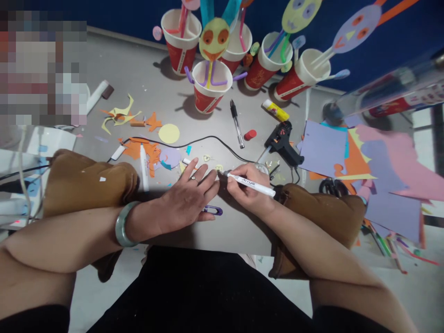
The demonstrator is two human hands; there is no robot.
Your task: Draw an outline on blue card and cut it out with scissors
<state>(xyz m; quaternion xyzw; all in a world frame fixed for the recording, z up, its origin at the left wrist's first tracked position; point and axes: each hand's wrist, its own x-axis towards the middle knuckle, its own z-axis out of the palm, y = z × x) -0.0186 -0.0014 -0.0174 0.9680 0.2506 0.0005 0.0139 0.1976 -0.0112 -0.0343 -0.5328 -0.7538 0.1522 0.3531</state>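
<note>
Black-clothed lap fills the bottom of the view, and just above it both forearms come in over the near table edge (222, 240), each with a brown sleeve pushed up. Right hand (248, 192) is wrapped tight round a white marker (250, 181), tip aimed left and pressed down right beside the left fingertips. Left hand (185, 199) lies flat, fingers spread, pinning something small to the grey top; what sits under those fingers I cannot quite make out, maybe a paper scrap. A ring shows on one finger, a pale green bangle (123, 224) on the wrist. A purple clip (213, 210) peeks out just below the left hand.

Moving outward: a black cable (194, 141) loops across the table just beyond the hands, running to the black glue gun (284, 143) off to the right. Near that, a red cap (249, 134), a black pen (237, 122) and a yellow glue stick (275, 110). Left of the hands, another white marker (144, 166) lies among orange paper scraps (145, 150), with a yellow paper circle (169, 133) a little further out. Sheets of purple, pink and orange paper (378, 162) pile up on the right. At the back stands a row of red paper cups (211, 88) stuffed with straws and paper faces.
</note>
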